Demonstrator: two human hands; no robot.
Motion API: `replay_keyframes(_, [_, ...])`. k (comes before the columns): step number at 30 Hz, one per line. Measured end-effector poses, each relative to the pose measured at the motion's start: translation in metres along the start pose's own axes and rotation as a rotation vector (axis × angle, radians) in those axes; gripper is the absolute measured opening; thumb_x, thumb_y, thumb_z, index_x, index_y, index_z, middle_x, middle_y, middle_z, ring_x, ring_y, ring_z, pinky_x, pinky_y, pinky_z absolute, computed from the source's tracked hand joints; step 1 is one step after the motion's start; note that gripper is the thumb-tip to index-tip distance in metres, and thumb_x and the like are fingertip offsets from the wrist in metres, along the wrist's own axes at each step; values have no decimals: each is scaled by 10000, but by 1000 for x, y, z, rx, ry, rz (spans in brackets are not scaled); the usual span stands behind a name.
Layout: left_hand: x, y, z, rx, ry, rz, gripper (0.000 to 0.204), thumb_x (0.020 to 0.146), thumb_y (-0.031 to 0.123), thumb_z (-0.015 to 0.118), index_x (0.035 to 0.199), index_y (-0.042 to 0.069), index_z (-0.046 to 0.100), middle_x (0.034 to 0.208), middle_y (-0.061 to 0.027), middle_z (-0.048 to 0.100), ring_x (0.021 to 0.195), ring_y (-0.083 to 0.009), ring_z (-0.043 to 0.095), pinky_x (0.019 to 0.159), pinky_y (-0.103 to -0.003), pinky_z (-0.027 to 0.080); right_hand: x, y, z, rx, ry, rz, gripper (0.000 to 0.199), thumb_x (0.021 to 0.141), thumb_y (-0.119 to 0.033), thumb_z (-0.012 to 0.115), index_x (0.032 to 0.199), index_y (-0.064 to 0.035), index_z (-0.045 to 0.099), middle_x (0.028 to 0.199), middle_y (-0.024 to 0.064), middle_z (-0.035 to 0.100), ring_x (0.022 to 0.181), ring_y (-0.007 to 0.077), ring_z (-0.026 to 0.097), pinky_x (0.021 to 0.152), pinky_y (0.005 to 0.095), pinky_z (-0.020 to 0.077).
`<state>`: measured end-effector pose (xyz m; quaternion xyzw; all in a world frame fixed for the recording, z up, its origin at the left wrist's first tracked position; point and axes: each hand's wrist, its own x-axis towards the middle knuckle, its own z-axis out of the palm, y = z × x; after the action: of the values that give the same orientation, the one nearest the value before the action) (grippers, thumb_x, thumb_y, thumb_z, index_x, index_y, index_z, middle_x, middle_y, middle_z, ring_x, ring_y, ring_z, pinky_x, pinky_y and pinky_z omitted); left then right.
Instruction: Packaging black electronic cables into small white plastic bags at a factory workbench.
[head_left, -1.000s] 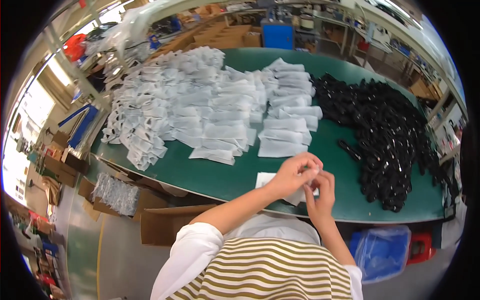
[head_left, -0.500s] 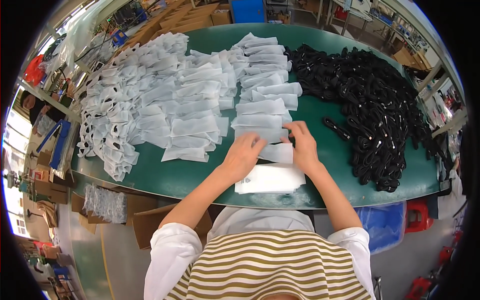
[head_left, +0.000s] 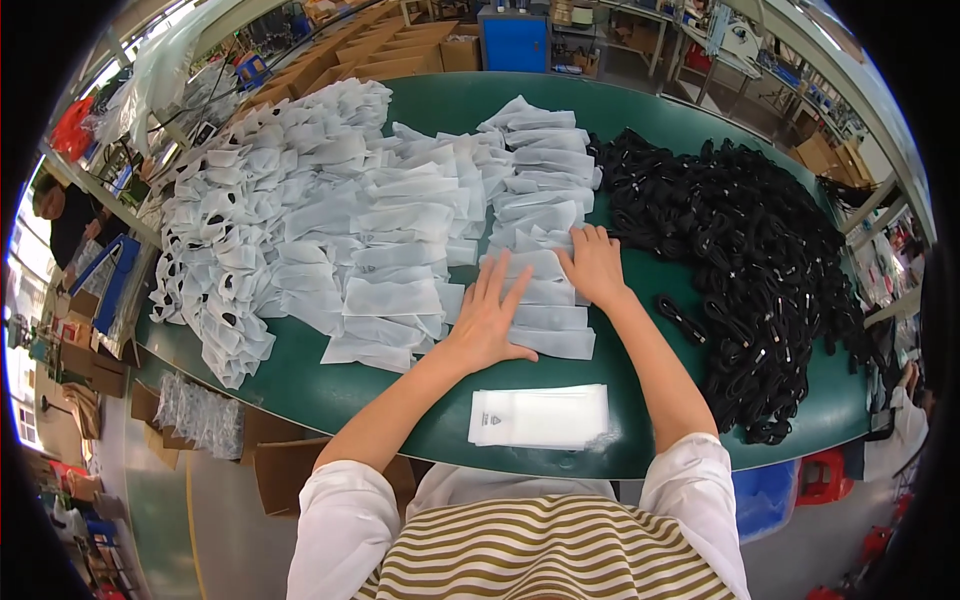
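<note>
My left hand [head_left: 487,318] lies with its fingers spread on the left edge of a column of overlapping frosted white pouches [head_left: 552,318]. At the column's right edge rests my right hand [head_left: 598,266], its fingers stretched forward and thumb apart. Neither hand grips anything. Close to the table's front edge sits a neat stack of flat white pouches [head_left: 540,416] with a small dark print. Off to the right, a coiled black cable [head_left: 682,320] lies alone beside a large heap of black cables [head_left: 765,260].
More white pouches [head_left: 395,298] cover the left of the green table [head_left: 430,440]; those farthest left show dark openings. Cardboard boxes [head_left: 400,50] and a blue cabinet [head_left: 514,44] stand beyond. A blue bin [head_left: 765,500] and red stool [head_left: 825,478] are below right. Another person [head_left: 70,225] is at far left.
Both hands have moved from the column's near end onto its sides, and their fingers have spread. The nearest pouch, partly covered before, now shows fully. The whole view has shifted, with the table lower.
</note>
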<state>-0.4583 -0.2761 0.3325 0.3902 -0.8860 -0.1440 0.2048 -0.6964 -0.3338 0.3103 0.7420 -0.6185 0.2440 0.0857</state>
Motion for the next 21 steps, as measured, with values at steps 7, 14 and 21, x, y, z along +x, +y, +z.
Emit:
replay_keyframes(7, [-2,-6,4,-58,55,96,1286,535,431,935,1560,142,214,1586,-261,127,1437,-491,186,1138,-578,293,-10,-20,-13,243,-30,-190,278,852,-175,670,1090,-39,622,982,141,624,936,329,600,779,470,438])
replay_keyframes(14, [-8,0,3,40,7,71,1272,551,466,919,1560,134,220,1580,-227,176,1439,-492,173,1125,-585,286,25,-13,-8,185,25,-133,283,814,-64,679,1087,-60,603,961,136,610,921,321,611,754,441,472])
replay_keyframes(21, [-9,-4,2,46,1,66,1263,550,483,913,1557,137,234,1579,-188,204,1435,-503,172,1114,-609,299,3,24,-10,149,49,26,217,815,-102,699,1011,-52,621,971,141,606,912,339,618,747,447,486])
